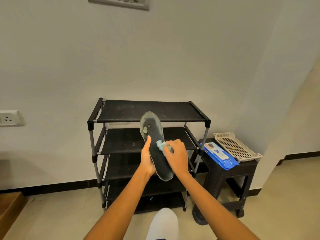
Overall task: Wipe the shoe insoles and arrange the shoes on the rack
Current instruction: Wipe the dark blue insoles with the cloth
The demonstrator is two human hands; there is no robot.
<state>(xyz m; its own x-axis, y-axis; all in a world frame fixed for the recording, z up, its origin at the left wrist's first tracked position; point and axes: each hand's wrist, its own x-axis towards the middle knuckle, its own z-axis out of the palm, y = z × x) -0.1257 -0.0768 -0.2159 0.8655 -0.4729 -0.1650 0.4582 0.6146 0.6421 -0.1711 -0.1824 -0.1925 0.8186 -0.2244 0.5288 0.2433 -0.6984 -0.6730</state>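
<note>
Starting at the left, a white wall socket (pixel 9 118) is seen on the wall, and a wooden edge (pixel 9 210) shows at the floor's lower left corner. A black shoe rack (pixel 152 110) with grey posts is stood against the wall in the middle; its fabric shelves are seen bare where they are not hidden by the arms. In front of the rack a dark insole (pixel 156 149) is held up, tilted, its worn toe end pointing up and away. It is gripped along its left edge by the left hand (pixel 147 158), the thumb laid on the upper face and the fingers hidden underneath. A pale blue-green wipe (pixel 160 144) is pinched in the curled fingers of the right hand (pixel 177 155) and pressed on the insole's middle. To the right of the rack, a dark woven stool (pixel 225 172) is stood, and on it a blue pack of wet wipes (pixel 219 155) is laid beside a beige perforated tray (pixel 233 145).
</note>
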